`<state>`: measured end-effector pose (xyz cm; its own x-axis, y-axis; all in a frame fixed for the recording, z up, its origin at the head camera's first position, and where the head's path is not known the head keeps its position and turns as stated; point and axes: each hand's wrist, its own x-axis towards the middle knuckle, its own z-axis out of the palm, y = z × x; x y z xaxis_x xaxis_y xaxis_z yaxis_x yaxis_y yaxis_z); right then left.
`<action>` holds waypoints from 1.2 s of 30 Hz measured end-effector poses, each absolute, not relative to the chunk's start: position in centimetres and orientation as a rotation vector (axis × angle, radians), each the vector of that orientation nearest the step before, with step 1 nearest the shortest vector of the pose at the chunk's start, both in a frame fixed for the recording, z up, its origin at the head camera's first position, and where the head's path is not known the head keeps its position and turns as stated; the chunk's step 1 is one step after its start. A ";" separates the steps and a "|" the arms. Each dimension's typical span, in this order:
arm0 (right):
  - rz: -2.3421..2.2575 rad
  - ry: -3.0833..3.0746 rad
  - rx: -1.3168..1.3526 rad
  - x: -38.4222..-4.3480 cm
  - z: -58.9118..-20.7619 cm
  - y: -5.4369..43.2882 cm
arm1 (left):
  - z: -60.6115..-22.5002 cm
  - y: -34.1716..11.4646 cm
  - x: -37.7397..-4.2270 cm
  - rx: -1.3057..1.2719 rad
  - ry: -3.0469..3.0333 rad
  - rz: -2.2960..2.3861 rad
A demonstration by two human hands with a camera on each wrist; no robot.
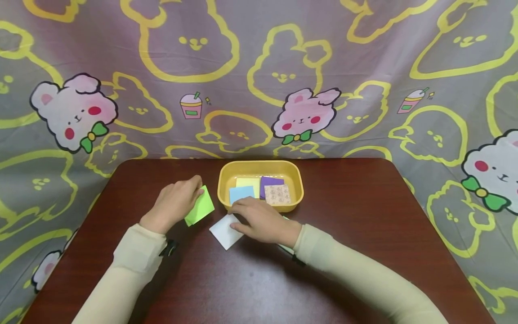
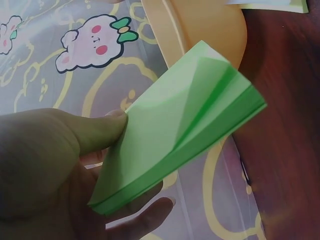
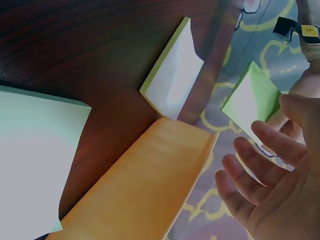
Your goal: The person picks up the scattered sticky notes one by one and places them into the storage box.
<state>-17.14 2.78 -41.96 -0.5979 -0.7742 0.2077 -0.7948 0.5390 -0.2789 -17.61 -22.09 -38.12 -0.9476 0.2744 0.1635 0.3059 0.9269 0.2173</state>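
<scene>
My left hand pinches a bright green sticky note pad just left of the yellow tray. In the left wrist view the thumb lies on the top face of the green pad, with fingers beneath. My right hand hovers by the tray's front rim, its fingers spread and loosely bent with nothing between them in the right wrist view. Below its fingertips a white sticky note pad lies on the table. Another pale green pad is mostly hidden under the right wrist in the head view.
The yellow plastic tray stands at the back middle of the brown table. Inside lie a blue pad, a pale yellow pad, a purple pad and a patterned beige pad. A patterned curtain hangs behind.
</scene>
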 end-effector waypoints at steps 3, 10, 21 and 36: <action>0.535 -2.696 1.385 -17.3 -42.0 2.8 | -37.9 -22.0 -17.7 -0.446 -2.948 -0.354; 0.554 -2.703 1.380 -17.4 -41.9 3.0 | -37.4 -21.8 -17.9 -0.457 -2.922 -0.326; 0.597 -2.690 1.381 -17.8 -41.8 3.1 | -36.7 -20.8 -18.2 -0.472 -2.891 -0.348; 0.616 -2.711 1.354 -18.3 -41.5 3.9 | -35.5 -19.1 -19.2 -0.488 -2.909 -0.372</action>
